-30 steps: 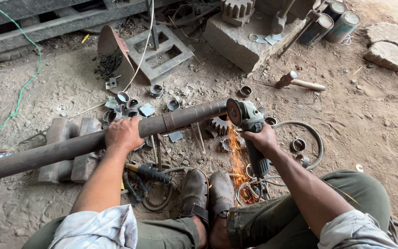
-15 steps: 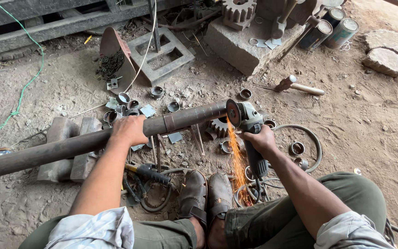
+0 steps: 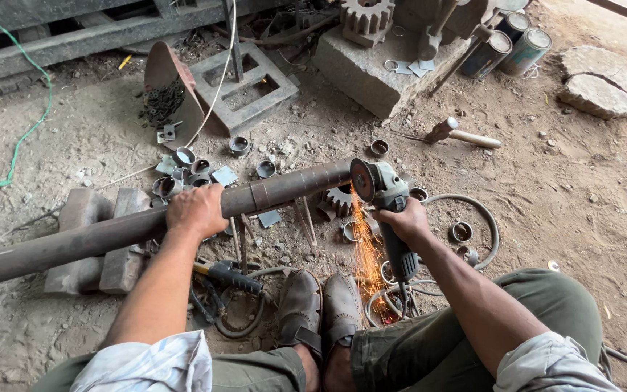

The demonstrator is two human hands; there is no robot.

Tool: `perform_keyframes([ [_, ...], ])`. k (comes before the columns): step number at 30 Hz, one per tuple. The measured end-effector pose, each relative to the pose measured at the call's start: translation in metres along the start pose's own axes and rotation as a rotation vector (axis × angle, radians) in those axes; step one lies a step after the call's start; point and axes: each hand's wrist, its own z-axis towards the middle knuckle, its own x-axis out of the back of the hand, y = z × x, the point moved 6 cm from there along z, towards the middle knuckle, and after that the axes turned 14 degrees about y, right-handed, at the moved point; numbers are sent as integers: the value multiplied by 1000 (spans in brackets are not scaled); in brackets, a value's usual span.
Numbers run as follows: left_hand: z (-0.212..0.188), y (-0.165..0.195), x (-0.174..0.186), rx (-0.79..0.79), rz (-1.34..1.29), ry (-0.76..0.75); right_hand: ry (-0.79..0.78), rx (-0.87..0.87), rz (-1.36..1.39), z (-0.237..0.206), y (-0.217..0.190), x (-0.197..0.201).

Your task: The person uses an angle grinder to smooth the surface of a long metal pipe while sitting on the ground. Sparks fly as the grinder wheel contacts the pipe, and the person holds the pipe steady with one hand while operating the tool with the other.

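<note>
A long rusty steel pipe (image 3: 96, 236) lies across two bricks (image 3: 99, 239), running from the left edge up to the middle. My left hand (image 3: 196, 210) presses down on top of the pipe. My right hand (image 3: 404, 221) grips the body of an angle grinder (image 3: 386, 196). Its disc (image 3: 361, 180) bites into the pipe's right end, and orange sparks (image 3: 364, 254) stream down toward my two shoes (image 3: 321, 305).
Several cut pipe rings (image 3: 263, 168) and small metal plates litter the dirt behind the pipe. A hammer (image 3: 462, 134), a gear on a concrete block (image 3: 371, 62), two cans (image 3: 506, 47), a square steel frame (image 3: 244, 87) and flat stones (image 3: 604, 80) lie farther back. A cable loop (image 3: 484, 218) curls at right.
The grinder disc stays on the pipe's end and sparks keep falling toward my shoes. Both hands hold their places; only the view has shifted slightly.
</note>
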Motion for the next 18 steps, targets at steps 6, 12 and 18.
perform_keyframes([
  [6,-9,2,3,-77,84,181,4,-2,-11,-2,-2,-1],
  [12,-13,3,4,-77,83,232,-20,-22,-44,-2,2,-2],
  [18,-19,6,7,-146,140,443,-40,-23,42,0,3,-6],
])
